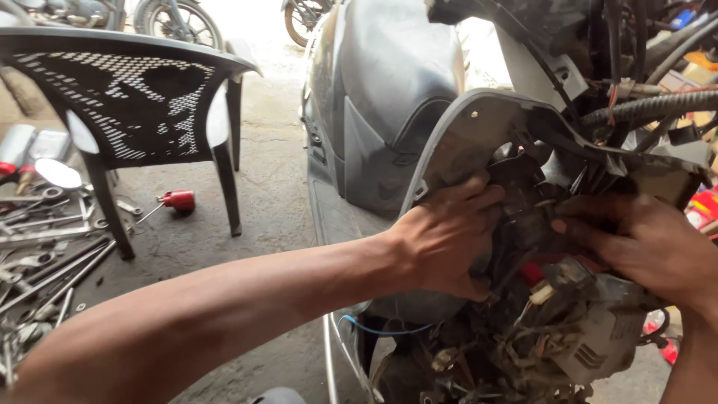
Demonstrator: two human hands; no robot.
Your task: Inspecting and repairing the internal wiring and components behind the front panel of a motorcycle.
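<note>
Packages: at the far right edge we see red and orange packs (703,208), partly hidden.
Scooter: our grey scooter (389,97) stands right of centre, its front opened; a grey panel (479,127) arches over dirty wiring (546,329) and one red connector (532,273).
Left hand: our left hand (449,243) curls over the panel's lower edge, fingers tucked into the wiring.
Right hand: our right hand (643,243) is half closed on dark parts; what it grips we cannot tell.
Counts: one black chair (142,97) far left, one red-handled tool (176,200), many spanners (45,262) on the floor.
</note>
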